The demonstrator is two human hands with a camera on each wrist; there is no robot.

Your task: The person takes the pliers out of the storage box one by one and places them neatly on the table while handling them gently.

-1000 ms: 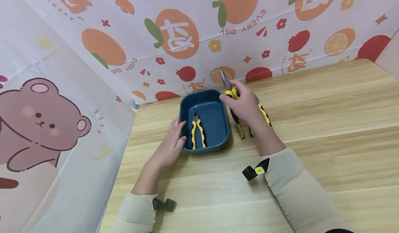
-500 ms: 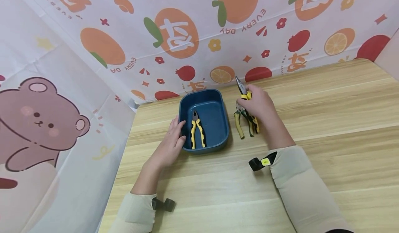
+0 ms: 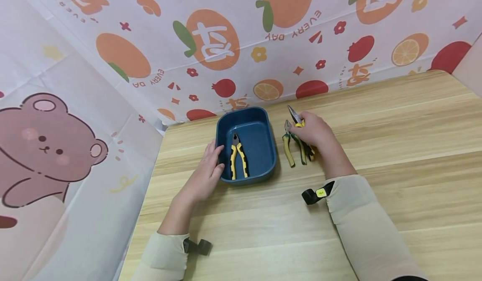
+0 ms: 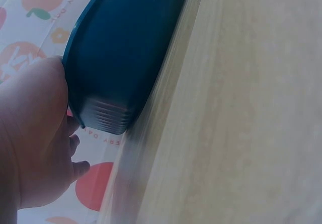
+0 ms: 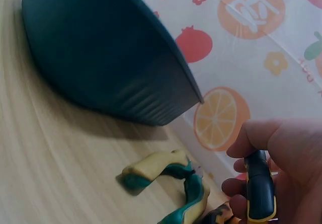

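Lowering the long-nose pliers, clamped in the curled fingers of my right hand, risks snagging the green-handled pliers on the table, since these lie just beside that hand. My left hand rests against the blue bin, fingers relaxed; so light a contact may let the bin slide if knocked. The yellow-handled pliers lie inside it. Compared with one second earlier, the held pliers sit lower and farther right of the bin.

Right hand grips dark handle (green-and-tan pliers nearby).
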